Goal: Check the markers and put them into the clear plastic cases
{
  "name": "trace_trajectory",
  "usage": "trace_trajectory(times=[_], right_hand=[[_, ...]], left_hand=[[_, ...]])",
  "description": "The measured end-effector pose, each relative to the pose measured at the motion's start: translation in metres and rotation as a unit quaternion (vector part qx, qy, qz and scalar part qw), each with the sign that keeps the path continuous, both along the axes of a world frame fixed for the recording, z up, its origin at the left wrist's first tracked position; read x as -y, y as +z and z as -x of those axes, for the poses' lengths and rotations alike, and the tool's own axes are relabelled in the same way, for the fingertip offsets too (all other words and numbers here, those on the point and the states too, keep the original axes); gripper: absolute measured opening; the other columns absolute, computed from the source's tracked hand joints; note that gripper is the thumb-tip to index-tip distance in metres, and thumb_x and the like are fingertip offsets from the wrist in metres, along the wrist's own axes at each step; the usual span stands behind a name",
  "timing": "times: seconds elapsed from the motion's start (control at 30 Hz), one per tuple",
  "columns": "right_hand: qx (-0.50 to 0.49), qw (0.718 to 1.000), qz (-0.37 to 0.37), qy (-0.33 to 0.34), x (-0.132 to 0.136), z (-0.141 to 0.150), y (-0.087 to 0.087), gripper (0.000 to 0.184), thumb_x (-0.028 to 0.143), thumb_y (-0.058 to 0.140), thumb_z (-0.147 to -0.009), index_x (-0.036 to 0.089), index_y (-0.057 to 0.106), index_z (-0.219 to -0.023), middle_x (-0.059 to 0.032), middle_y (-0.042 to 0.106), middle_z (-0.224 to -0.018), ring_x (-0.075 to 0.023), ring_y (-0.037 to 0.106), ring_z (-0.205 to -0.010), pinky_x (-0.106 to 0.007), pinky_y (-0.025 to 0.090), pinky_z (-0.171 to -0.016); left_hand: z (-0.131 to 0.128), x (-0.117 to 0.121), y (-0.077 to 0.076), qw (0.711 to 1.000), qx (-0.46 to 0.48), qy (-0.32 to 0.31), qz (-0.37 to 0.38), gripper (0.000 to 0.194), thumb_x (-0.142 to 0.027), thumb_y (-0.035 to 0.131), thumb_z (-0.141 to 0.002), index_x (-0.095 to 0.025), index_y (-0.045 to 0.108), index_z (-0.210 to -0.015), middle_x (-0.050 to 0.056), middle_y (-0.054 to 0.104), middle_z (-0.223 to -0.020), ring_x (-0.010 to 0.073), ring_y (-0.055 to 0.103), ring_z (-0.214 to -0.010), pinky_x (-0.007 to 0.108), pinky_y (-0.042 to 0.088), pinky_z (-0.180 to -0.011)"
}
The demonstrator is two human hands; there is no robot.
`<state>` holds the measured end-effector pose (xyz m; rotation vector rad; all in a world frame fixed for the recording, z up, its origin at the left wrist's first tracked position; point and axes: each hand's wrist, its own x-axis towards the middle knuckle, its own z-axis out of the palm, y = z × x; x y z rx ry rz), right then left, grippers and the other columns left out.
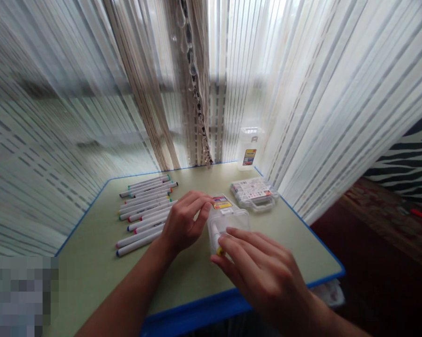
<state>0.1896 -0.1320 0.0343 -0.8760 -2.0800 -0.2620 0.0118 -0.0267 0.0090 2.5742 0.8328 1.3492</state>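
Observation:
A white marker with a yellow end (220, 252) is pinched between the thumb and fingers of my right hand (263, 264). Its far part lies inside a clear plastic case (245, 219), which rests on the table with its open end facing me. My left hand (187, 219) has its fingers bent against the left side of this case, beside a yellow and red label (222, 202); the fingertips are partly hidden. To the left, several white markers (146, 210) with coloured ends lie side by side, the nearest ones partly behind my left hand.
A second clear case with a handle (255, 192) lies flat at the right, with markers inside. Behind it stands an upright clear container (250, 145) with a yellow label. The pale table (91, 281) has a blue edge, and string curtains (74, 93) hang around its back and sides.

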Motion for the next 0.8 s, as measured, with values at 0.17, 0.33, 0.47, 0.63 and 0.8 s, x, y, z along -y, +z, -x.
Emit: trace_trajectory(times=[0.17,0.33,0.47,0.63,0.8], right_hand=[[0.022,0.999,0.023,-0.005,-0.0027,-0.0007,-0.0028,0.013,0.018,0.062,-0.096,0.008,0.069,-0.095,-0.0093,0.076,-0.083,-0.0275,0.075,-0.084,-0.038,0.061,-0.075],[0.040,0.999,0.021,-0.018,-0.0051,0.0005,-0.0056,0.015,0.018,0.058,-0.098,0.009,0.069,-0.094,-0.0103,0.075,-0.084,-0.0277,0.074,-0.087,-0.039,0.060,-0.076],[0.070,0.996,0.023,-0.040,-0.0067,0.0027,-0.0078,0.016,0.018,0.058,-0.098,0.008,0.070,-0.096,-0.0117,0.075,-0.086,-0.0306,0.073,-0.090,-0.042,0.060,-0.076],[0.111,0.991,0.023,-0.066,-0.0059,0.0040,-0.0094,0.017,0.018,0.058,-0.098,0.006,0.070,-0.099,-0.0122,0.074,-0.088,-0.0324,0.072,-0.093,-0.044,0.059,-0.078],[0.120,0.990,0.024,-0.072,-0.0064,0.0045,-0.0089,0.018,0.019,0.056,-0.098,0.007,0.070,-0.099,-0.0121,0.074,-0.088,-0.0328,0.071,-0.096,-0.044,0.059,-0.080]], left_hand=[[0.0005,-0.0001,-0.0004,1.000,-0.003,-0.001,0.000,0.020,-0.013,0.049,-0.097,-0.016,0.069,-0.098,0.008,0.073,-0.099,0.0189,0.065,-0.098,0.034,0.052,-0.090],[0.0003,-0.0005,-0.0007,1.000,-0.004,-0.002,-0.004,0.020,-0.013,0.049,-0.097,-0.016,0.069,-0.098,0.008,0.073,-0.099,0.0191,0.065,-0.097,0.034,0.052,-0.090],[-0.0001,-0.0010,-0.0004,1.000,0.000,-0.002,-0.005,0.020,-0.013,0.049,-0.097,-0.015,0.069,-0.097,0.009,0.073,-0.098,0.0195,0.065,-0.096,0.033,0.052,-0.089],[-0.0003,-0.0004,0.0000,1.000,0.000,-0.002,-0.002,0.021,-0.015,0.048,-0.097,-0.015,0.069,-0.097,0.009,0.073,-0.097,0.0201,0.065,-0.095,0.033,0.052,-0.089],[-0.0005,-0.0002,0.0008,1.000,-0.001,-0.001,-0.003,0.021,-0.014,0.048,-0.097,-0.014,0.069,-0.097,0.009,0.073,-0.097,0.0198,0.065,-0.095,0.033,0.051,-0.089]])
